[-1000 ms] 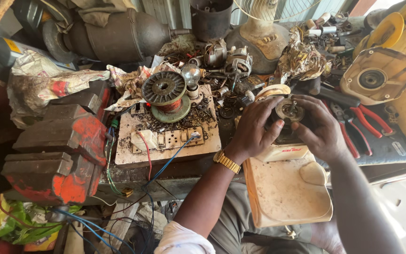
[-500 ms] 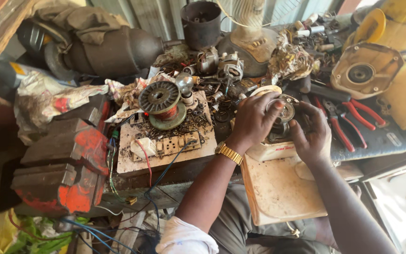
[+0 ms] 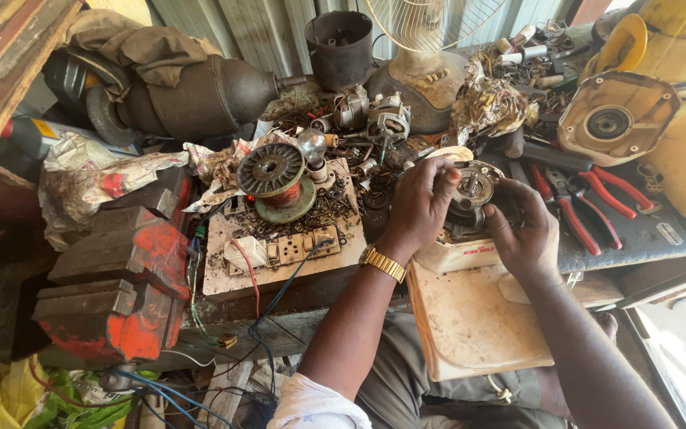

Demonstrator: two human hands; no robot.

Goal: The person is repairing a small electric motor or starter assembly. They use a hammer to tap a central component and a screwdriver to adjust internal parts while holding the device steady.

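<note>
My left hand (image 3: 421,202) and my right hand (image 3: 524,229) both grip a small round electric motor (image 3: 472,191) with a metal end plate, held over a cream plastic housing (image 3: 470,318) at the bench's front edge. The left hand wraps the motor's left side and wears a gold watch (image 3: 383,263) on its wrist. My right hand cups the motor's right side from below. The lower part of the motor is hidden by my fingers.
A red bench vise (image 3: 117,278) stands at the left. A copper-wound stator (image 3: 275,179) sits on a wooden board with a socket strip (image 3: 295,250). Red-handled pliers (image 3: 577,202) lie to the right, next to yellow appliance parts (image 3: 621,119). A fan base (image 3: 430,56) stands behind.
The view has tilted down slightly. Both hands stay on the motor; the left fingers have shifted a little over its top.
</note>
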